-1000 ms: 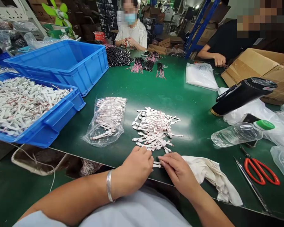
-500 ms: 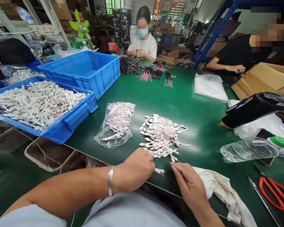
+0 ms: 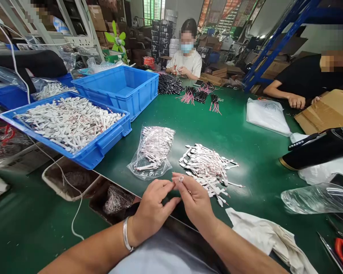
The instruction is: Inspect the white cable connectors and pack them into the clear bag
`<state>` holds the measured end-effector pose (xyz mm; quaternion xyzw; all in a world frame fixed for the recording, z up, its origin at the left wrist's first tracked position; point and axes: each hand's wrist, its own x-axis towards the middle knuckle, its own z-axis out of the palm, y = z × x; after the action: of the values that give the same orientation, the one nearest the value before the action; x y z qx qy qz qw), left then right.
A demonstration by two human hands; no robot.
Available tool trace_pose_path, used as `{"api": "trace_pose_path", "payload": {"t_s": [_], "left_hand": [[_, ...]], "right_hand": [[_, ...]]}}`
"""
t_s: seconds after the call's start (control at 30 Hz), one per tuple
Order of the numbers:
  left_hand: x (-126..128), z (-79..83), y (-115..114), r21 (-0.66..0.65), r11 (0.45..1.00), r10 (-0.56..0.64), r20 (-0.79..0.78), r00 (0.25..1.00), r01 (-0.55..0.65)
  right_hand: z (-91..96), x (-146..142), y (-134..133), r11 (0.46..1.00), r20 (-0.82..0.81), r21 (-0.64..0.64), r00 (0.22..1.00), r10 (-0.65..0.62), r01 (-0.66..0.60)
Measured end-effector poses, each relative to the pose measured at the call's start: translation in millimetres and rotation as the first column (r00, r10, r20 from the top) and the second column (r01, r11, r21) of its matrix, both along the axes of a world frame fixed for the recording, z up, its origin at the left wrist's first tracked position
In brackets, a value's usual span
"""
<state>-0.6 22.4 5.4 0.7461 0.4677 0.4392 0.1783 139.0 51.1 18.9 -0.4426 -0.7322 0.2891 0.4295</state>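
Observation:
My left hand and my right hand meet over the table's near edge. A small white connector piece is pinched at my right fingertips, and my left fingertips close on it from the other side. Its exact shape is too small to tell. Just beyond my right hand lies a loose pile of white connector cables with thin pink wires. To the left of that pile, a clear plastic bag holds more of the same cables. A silver bangle circles my left wrist.
A blue crate full of white cables stands at the left, with another blue crate behind it. Black-and-pink wire bundles lie at the far end. On the right are a white cloth, a water bottle and a seated co-worker's hand.
My right hand, open before, now pinches the white piece, and both hands have come together. The view has turned, so the table's contents sit further right in the frame.

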Motion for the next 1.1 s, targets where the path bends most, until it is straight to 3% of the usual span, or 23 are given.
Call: {"api": "trace_pose_path", "payload": {"t_s": [0.07, 0.1, 0.17, 0.23, 0.33, 0.47, 0.57, 0.67, 0.7, 0.83, 0.9, 1.0, 1.1], "left_hand": [[-7.8, -12.7, -3.8, 0.04, 0.999, 0.025, -0.035, 0.999, -0.024], [-10.2, -19.5, -5.6, 0.083, 0.996, 0.021, -0.067, 0.998, -0.016], [-12.1, -31.8, -8.3, 0.202, 0.979, 0.008, -0.154, 0.988, 0.023], [-11.6, -40.1, -9.8, 0.29, 0.956, 0.021, -0.222, 0.975, 0.045], [-10.8, -44.2, -10.6, 0.303, 0.952, 0.048, -0.254, 0.966, 0.033], [-12.6, -43.6, -10.7, 0.298, 0.953, 0.028, -0.251, 0.968, 0.05], [-14.3, -42.8, -10.2, 0.291, 0.954, 0.002, -0.237, 0.971, 0.069], [-14.7, -41.7, -9.1, 0.257, 0.963, -0.023, -0.239, 0.971, 0.086], [-14.3, -41.3, -8.8, 0.251, 0.964, -0.03, -0.24, 0.97, 0.091], [-10.5, -39.3, -7.5, 0.26, 0.962, -0.025, -0.232, 0.972, 0.086], [-7.9, -37.3, -7.0, 0.257, 0.964, -0.017, -0.217, 0.976, 0.074], [-5.3, -32.7, -7.2, 0.206, 0.977, -0.023, -0.186, 0.982, 0.062], [-5.6, -26.4, -8.1, 0.131, 0.989, -0.043, -0.143, 0.989, 0.062]], "right_hand": [[7.6, -10.9, 15.3, 0.979, 0.283, 0.192, 0.959, 0.009, -0.066], [11.3, -18.3, 22.7, 0.958, 0.438, 0.26, 0.899, -0.007, -0.119], [16.2, -36.6, 36.4, 0.936, 0.587, 0.294, 0.81, -0.014, -0.196], [16.2, -57.9, 49.3, 0.926, 0.664, 0.27, 0.748, 0.02, -0.264], [10.5, -86.1, 65.9, 0.919, 0.752, 0.222, 0.657, 0.051, -0.325], [10.2, -92.8, 68.1, 0.932, 0.783, 0.196, 0.62, 0.038, -0.305], [19.2, -60.9, 48.6, 0.923, 0.752, 0.261, 0.659, -0.009, -0.284], [24.7, 2.8, 27.8, 0.946, 0.755, 0.255, 0.652, -0.066, -0.2], [23.9, 28.9, 24.1, 0.971, 0.779, 0.206, 0.621, -0.089, -0.12], [6.5, 132.9, 28.5, 0.963, 0.778, 0.21, 0.569, -0.268, 0.167], [-7.0, 171.2, 36.1, 0.947, 0.76, 0.193, 0.571, -0.311, 0.258], [-24.3, 204.4, 43.8, 0.927, 0.72, 0.141, 0.607, -0.337, 0.348], [-31.6, 217.4, 44.4, 0.925, 0.683, 0.076, 0.657, -0.32, 0.372]]}}
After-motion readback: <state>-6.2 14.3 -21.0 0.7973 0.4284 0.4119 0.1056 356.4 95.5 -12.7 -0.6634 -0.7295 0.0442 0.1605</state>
